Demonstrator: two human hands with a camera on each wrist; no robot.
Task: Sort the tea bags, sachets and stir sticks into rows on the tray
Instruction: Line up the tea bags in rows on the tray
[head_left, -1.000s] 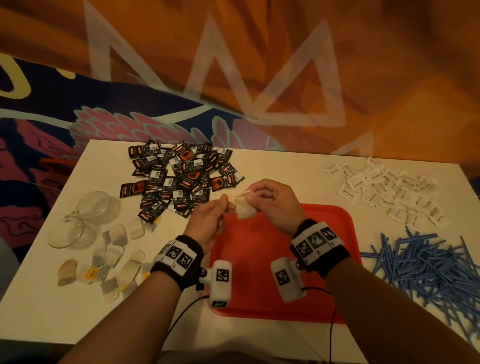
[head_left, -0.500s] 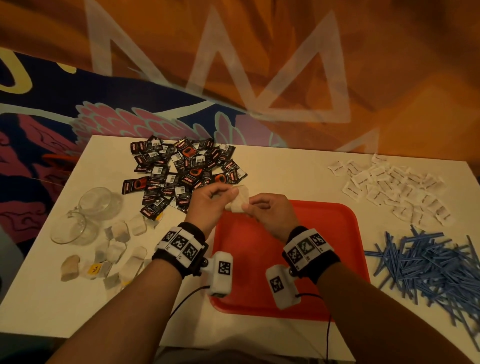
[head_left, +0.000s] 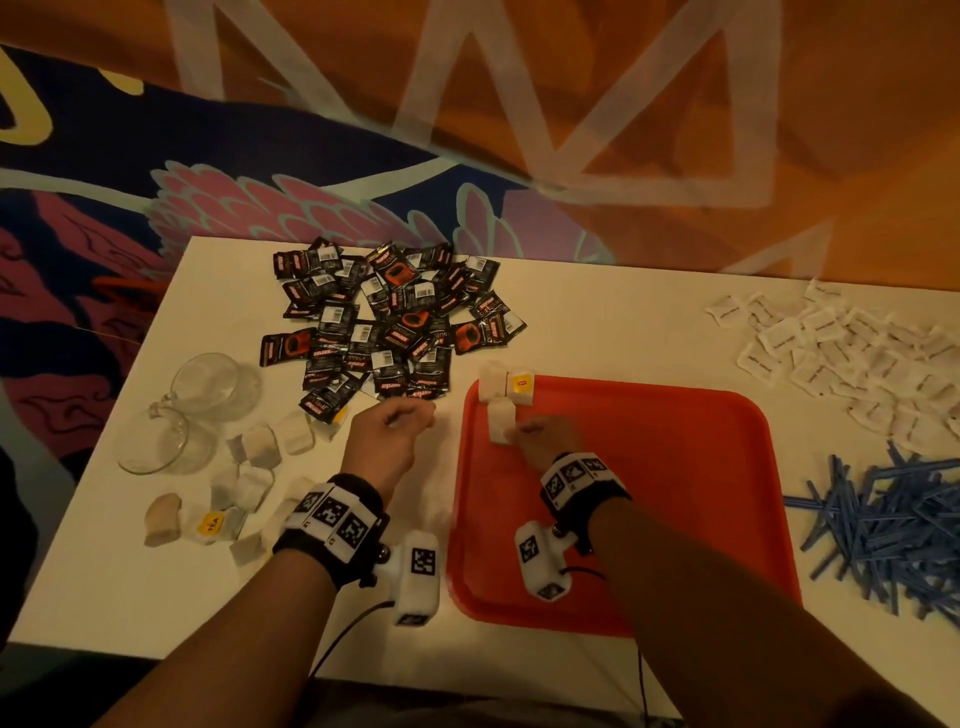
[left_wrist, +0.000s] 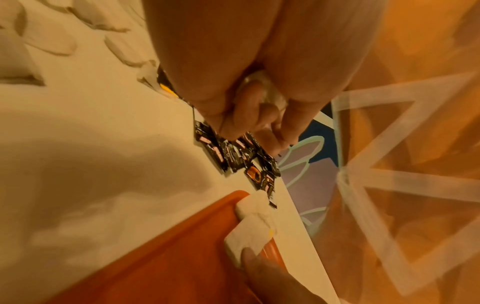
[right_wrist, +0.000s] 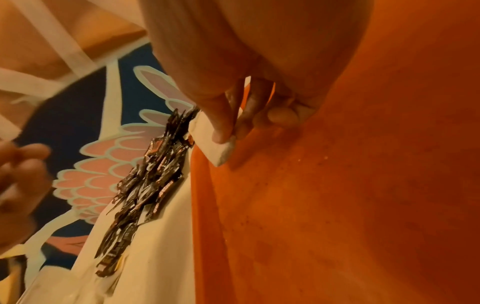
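A red tray (head_left: 675, 493) lies on the white table. Two white tea bags (head_left: 491, 382) lie side by side at its far left corner, one with a yellow tag (head_left: 522, 384). Just in front of them, my right hand (head_left: 519, 431) pinches a third tea bag (head_left: 500, 426) against the tray floor. The right wrist view shows thumb and fingers of the right hand (right_wrist: 231, 133) on this tea bag (right_wrist: 221, 154). My left hand (head_left: 410, 418) hovers left of the tray. In the left wrist view the left hand (left_wrist: 262, 115) has curled fingers enclosing something white, apparently a tea bag (left_wrist: 265, 90).
A pile of black sachets (head_left: 384, 322) lies behind the left hand. White sachets (head_left: 841, 353) are at the far right, blue stir sticks (head_left: 893, 530) at the near right. Two glass cups (head_left: 182, 410) and loose tea bags (head_left: 249, 467) sit on the left.
The hands have parted. My right hand brought the tea bag down onto the tray's far left corner, and my left hand drew back to the left, off the tray.
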